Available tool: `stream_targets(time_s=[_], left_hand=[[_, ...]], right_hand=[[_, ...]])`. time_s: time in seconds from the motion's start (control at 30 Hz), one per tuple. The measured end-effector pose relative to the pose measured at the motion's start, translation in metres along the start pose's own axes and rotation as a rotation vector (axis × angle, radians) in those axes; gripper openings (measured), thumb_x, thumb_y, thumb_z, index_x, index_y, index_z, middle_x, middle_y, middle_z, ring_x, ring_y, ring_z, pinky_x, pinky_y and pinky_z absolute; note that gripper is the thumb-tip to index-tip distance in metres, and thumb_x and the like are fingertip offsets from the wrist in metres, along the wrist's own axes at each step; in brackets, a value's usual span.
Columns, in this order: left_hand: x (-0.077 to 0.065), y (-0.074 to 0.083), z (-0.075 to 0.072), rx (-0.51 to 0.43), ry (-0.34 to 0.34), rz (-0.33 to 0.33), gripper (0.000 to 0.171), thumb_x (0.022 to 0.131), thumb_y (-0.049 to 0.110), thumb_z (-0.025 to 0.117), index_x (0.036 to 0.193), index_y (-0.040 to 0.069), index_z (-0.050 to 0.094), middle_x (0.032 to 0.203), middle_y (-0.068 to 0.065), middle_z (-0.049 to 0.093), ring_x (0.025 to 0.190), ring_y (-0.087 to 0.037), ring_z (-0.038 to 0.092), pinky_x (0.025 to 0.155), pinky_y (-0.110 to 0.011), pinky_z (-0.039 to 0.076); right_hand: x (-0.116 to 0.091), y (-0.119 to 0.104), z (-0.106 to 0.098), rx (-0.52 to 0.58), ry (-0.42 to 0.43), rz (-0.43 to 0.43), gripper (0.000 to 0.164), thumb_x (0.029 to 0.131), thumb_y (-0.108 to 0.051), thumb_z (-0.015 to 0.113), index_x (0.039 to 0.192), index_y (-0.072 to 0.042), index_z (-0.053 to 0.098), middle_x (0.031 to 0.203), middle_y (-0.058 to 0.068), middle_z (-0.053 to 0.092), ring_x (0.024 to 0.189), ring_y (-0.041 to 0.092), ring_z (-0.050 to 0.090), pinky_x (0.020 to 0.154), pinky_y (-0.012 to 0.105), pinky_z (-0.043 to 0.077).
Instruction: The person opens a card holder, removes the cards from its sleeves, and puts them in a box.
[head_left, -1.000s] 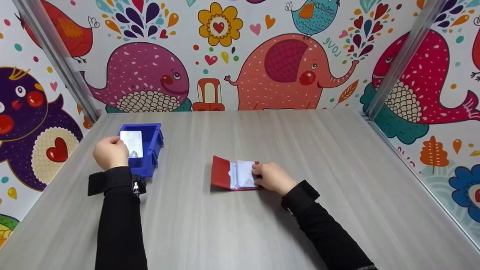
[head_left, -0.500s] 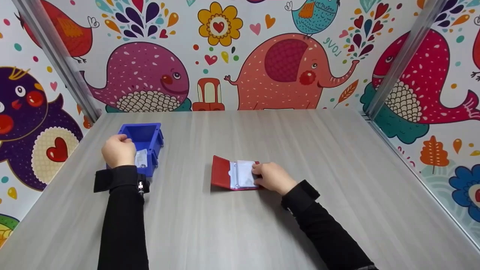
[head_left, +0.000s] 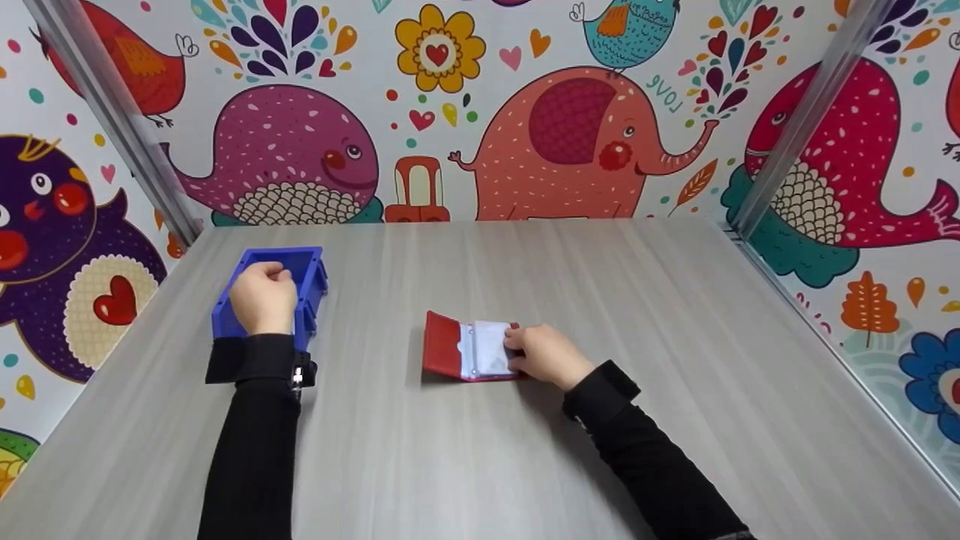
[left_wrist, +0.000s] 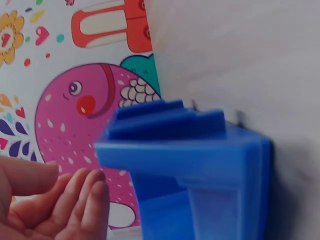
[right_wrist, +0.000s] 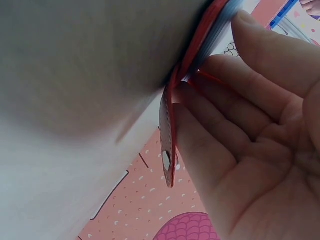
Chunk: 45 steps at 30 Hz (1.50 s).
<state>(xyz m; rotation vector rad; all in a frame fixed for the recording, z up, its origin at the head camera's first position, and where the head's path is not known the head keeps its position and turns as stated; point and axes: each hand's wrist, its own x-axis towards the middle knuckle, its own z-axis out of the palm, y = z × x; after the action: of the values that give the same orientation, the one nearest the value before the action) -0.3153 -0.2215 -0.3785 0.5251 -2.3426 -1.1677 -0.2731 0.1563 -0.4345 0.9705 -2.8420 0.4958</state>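
My left hand [head_left: 264, 298] is over the blue plastic bin [head_left: 312, 304] at the table's left. In the left wrist view its fingers [left_wrist: 90, 205] are loosely bent, with the thumb apart and nothing visible between them. The pale card seen earlier is hidden in the head view. A small red card holder [head_left: 442, 345] lies spread on the table, its clear sleeves [head_left: 491, 346] facing up. My right hand [head_left: 551, 356] pinches its right side, thumb on the sleeves and fingers against the red cover. In the right wrist view a strap [right_wrist: 167, 140] with a metal snap hangs from the cover.
The pale wood-grain table [head_left: 420, 465] is bounded by walls printed with cartoon animals [head_left: 570, 150]. Metal corner posts [head_left: 124, 124] stand at the back left and back right.
My left hand has moved right over the bin. The pale card it held up a second ago showed lower in the bin, then went out of sight. The right hand and card holder stayed put.
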Motion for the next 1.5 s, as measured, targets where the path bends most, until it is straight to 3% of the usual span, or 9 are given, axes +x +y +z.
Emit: stream_targets(time_s=[0.2, 0.43, 0.77, 0.9, 1.17, 1.5], left_hand=[[-0.008, 0.007, 0.003, -0.016, -0.024, 0.022, 0.028, 0.098, 0.008, 0.057, 0.119, -0.006, 0.066, 0.113, -0.024, 0.067, 0.106, -0.037, 0.062, 0.094, -0.046, 0.046], [-0.022, 0.013, 0.016, -0.060, -0.012, 0.177, 0.023, 0.089, 0.003, 0.063, 0.108, -0.008, 0.070, 0.103, -0.026, 0.069, 0.097, -0.039, 0.064, 0.089, -0.047, 0.047], [-0.049, 0.028, 0.038, -0.033, -0.229, 0.304, 0.022, 0.088, 0.003, 0.063, 0.105, -0.009, 0.070, 0.102, -0.024, 0.070, 0.096, -0.038, 0.065, 0.089, -0.046, 0.048], [-0.060, 0.033, 0.046, -0.019, -0.291, 0.307, 0.023, 0.089, 0.004, 0.063, 0.107, -0.008, 0.070, 0.102, -0.022, 0.070, 0.096, -0.037, 0.065, 0.090, -0.046, 0.048], [-0.078, 0.039, 0.062, -0.044, -0.386, 0.336, 0.022, 0.089, 0.003, 0.065, 0.108, -0.007, 0.070, 0.103, -0.021, 0.070, 0.098, -0.035, 0.066, 0.091, -0.045, 0.049], [-0.099, 0.048, 0.071, -0.062, -0.477, 0.384, 0.021, 0.089, 0.003, 0.066, 0.107, -0.007, 0.070, 0.101, -0.019, 0.071, 0.097, -0.033, 0.066, 0.088, -0.043, 0.051]], right_hand=[[0.000, 0.001, 0.000, 0.001, 0.004, -0.005, 0.027, 0.077, -0.002, 0.078, 0.068, -0.005, 0.052, 0.117, 0.020, 0.068, 0.090, 0.035, 0.069, 0.072, 0.041, 0.052], [0.000, 0.001, 0.000, -0.012, 0.003, -0.032, 0.027, 0.077, -0.002, 0.078, 0.068, -0.005, 0.052, 0.116, 0.020, 0.068, 0.088, 0.034, 0.069, 0.072, 0.041, 0.053], [0.001, 0.001, 0.001, 0.000, 0.006, -0.020, 0.031, 0.078, -0.001, 0.077, 0.067, -0.006, 0.049, 0.117, 0.021, 0.067, 0.089, 0.034, 0.069, 0.071, 0.040, 0.052], [0.000, 0.000, 0.002, -0.001, 0.005, -0.017, 0.028, 0.079, -0.001, 0.077, 0.068, -0.005, 0.051, 0.117, 0.021, 0.067, 0.094, 0.035, 0.069, 0.074, 0.041, 0.053], [0.000, -0.001, 0.001, 0.013, 0.008, -0.005, 0.025, 0.078, 0.000, 0.076, 0.069, -0.003, 0.053, 0.118, 0.022, 0.067, 0.094, 0.036, 0.068, 0.074, 0.042, 0.053], [-0.001, -0.001, -0.001, 0.017, 0.023, -0.028, 0.033, 0.074, 0.002, 0.076, 0.065, -0.004, 0.046, 0.116, 0.022, 0.067, 0.088, 0.034, 0.069, 0.063, 0.033, 0.045]])
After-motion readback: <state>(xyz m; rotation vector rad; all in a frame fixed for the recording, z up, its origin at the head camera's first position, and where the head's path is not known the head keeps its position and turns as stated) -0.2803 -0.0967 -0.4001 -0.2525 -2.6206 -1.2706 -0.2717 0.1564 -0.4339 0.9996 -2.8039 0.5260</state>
